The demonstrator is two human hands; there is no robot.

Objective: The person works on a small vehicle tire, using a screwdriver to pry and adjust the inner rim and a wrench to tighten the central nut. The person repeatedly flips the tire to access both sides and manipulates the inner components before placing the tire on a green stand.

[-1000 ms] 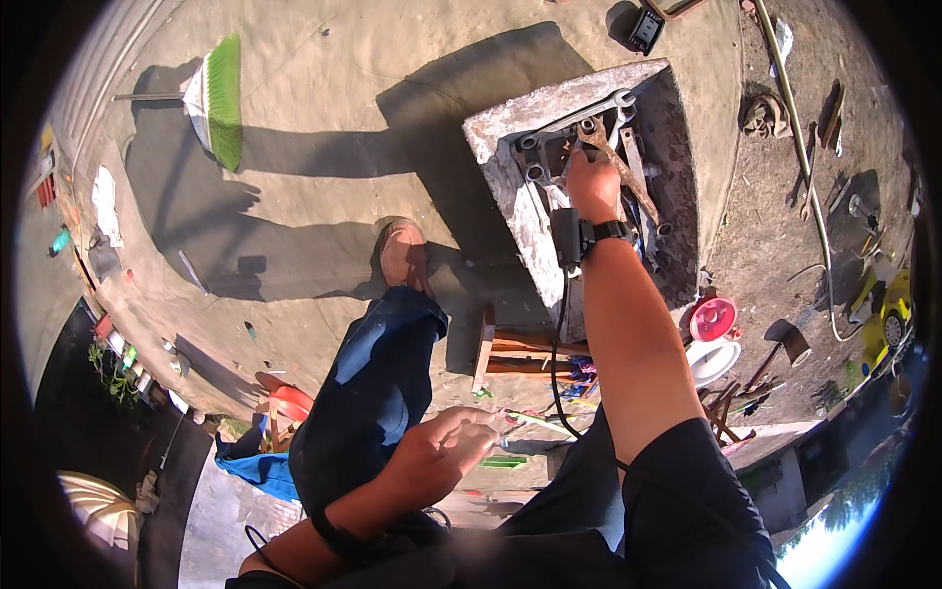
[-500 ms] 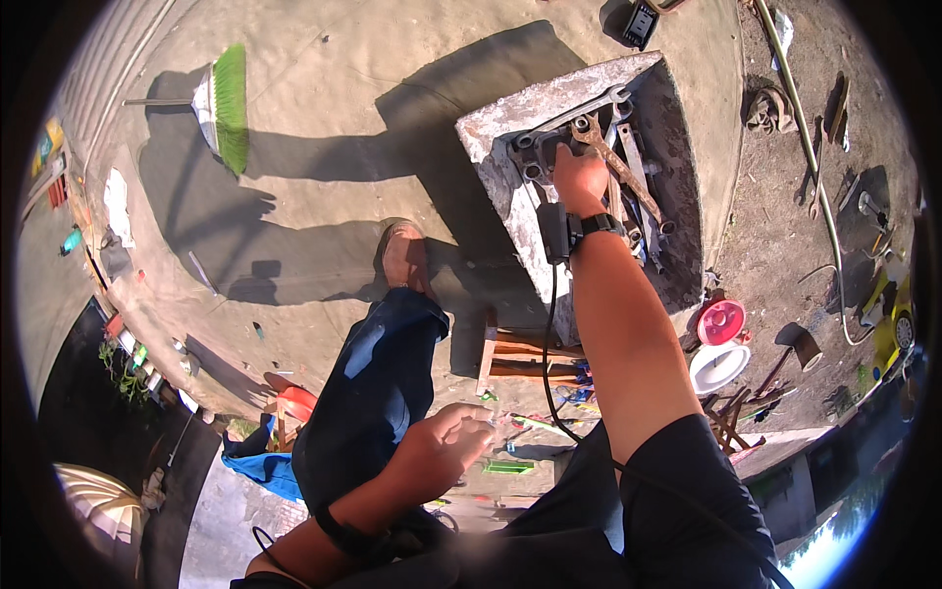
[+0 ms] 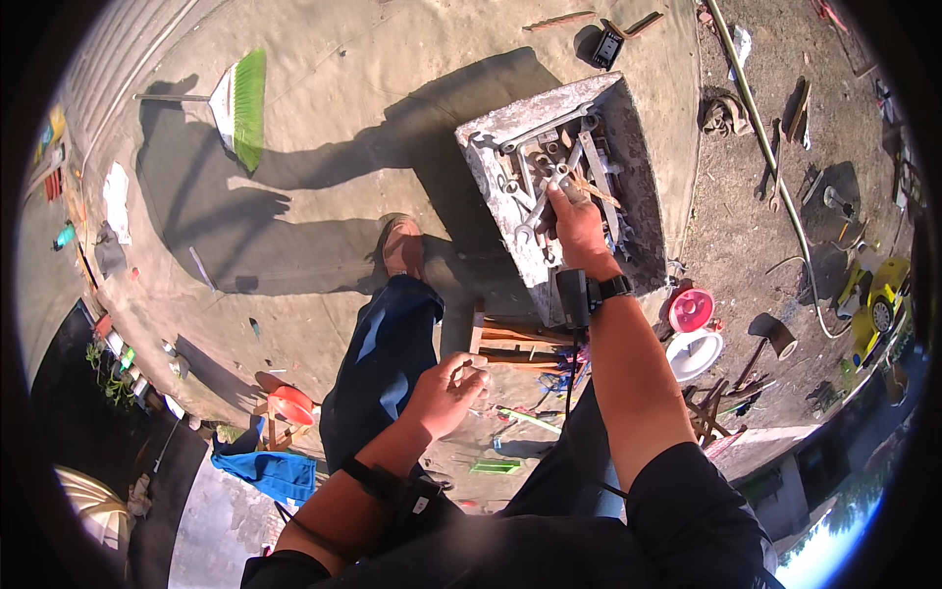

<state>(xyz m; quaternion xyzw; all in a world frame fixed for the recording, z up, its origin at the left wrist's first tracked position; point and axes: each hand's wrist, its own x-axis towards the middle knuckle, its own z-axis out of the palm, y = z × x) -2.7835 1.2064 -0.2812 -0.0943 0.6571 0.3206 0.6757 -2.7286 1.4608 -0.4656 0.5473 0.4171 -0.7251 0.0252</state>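
Head view, right hand point(image 3: 579, 228) fingers point(image 3: 563, 192) touching wrenches point(image 3: 538, 201), left hand point(image 3: 446, 393) curled.

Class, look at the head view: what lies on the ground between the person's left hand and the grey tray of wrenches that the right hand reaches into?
In the head view, a small wooden stool lies between the left hand and the grey tray, where the right hand rests among wrenches.

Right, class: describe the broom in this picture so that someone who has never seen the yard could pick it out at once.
Start from the grey tray of spanners that the right hand reaches into, then look far left across the bare sandy ground. There the broom lies flat beside the person's long shadow. Its bright green bristles set it apart: nothing else near it is that colour.
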